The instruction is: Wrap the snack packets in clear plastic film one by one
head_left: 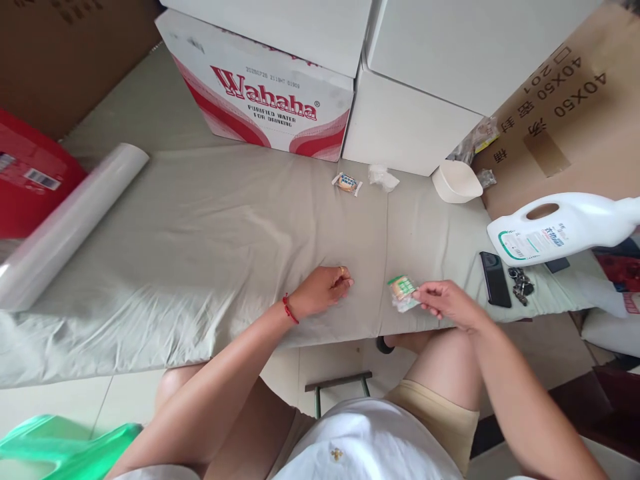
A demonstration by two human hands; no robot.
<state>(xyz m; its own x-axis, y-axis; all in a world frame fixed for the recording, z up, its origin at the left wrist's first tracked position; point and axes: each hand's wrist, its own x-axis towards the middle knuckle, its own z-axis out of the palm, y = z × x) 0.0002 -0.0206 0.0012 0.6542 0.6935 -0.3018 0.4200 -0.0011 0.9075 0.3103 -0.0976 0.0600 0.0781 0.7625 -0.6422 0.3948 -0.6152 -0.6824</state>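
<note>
My right hand (445,303) pinches the edge of a small snack packet (401,288) between thumb and fingers. The packet is clear with green print, and something tan, like a biscuit, shows through it. My left hand (323,290) rests on the cloth-covered surface to the left of it, fingers curled in; nothing shows in them. Farther back, in front of the boxes, lies another wrapped snack (347,183) with blue print. Beside that snack is a crumpled white wrapper or tissue (383,178).
A Wahaha water carton (260,100) and white boxes (410,120) line the back. To the right are a white bowl (457,181), a detergent bottle (565,227), a phone (495,279) and keys (521,285). A plastic film roll (75,227) and red container (35,173) stand left.
</note>
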